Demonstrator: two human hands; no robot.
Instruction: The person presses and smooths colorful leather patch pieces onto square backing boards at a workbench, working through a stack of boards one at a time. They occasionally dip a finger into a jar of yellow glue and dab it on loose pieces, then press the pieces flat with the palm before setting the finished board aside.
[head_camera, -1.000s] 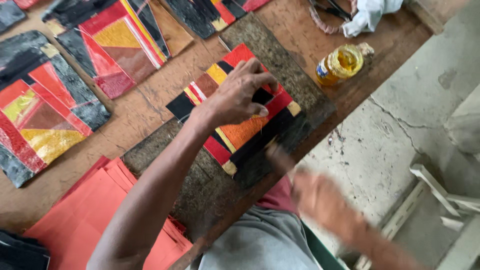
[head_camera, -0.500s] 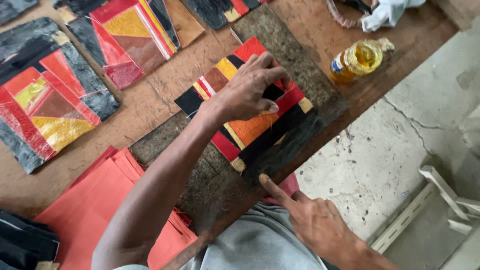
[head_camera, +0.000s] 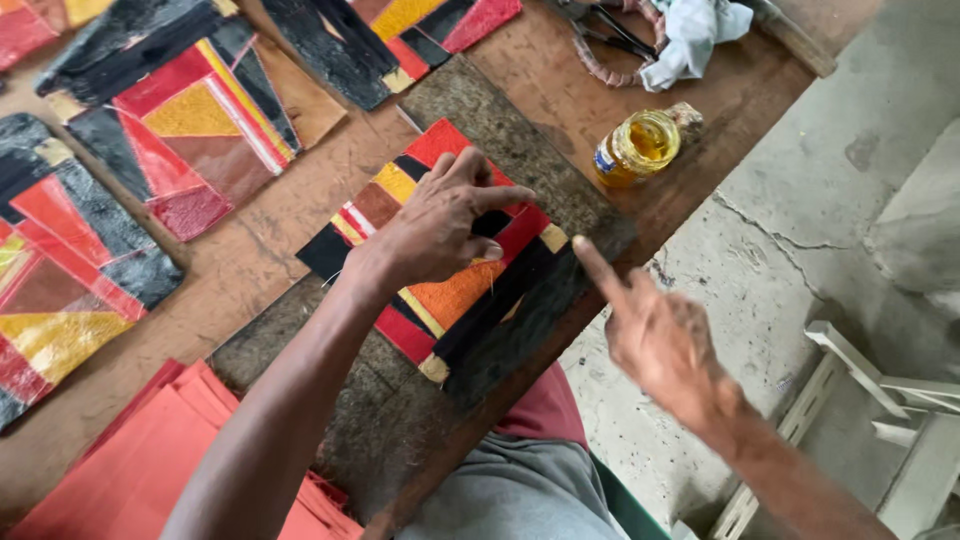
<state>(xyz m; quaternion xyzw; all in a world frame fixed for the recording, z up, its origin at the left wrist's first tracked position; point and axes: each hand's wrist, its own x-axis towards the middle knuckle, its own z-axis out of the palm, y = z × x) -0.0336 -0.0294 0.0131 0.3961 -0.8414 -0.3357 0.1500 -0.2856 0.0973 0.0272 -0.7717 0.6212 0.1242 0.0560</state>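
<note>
Pressing is in hand: the left hand (head_camera: 440, 225) lies flat, fingers spread and grasping nothing, on a rectangular patchwork panel of red, orange, black and yellow leather strips (head_camera: 455, 295). That panel rests on a dark rough rectangular work board (head_camera: 520, 130) at the near edge of the brown wooden table (head_camera: 260, 250). The right hand (head_camera: 655, 335) is kept loose and empty, its forefinger extended so that the tip is at the panel's right black edge; contact cannot be told for certain.

Judged good practice: the panel should be held still by even palm pressure while the edge strip is smoothed outward along its seam, so that no strip is shifted.

Beyond the panel's far right corner, well apart, a small open glass jar of yellow liquid (head_camera: 637, 148) stands upright. Finished patchwork panels of like colours (head_camera: 190, 125) lie to the panel's left.
</note>
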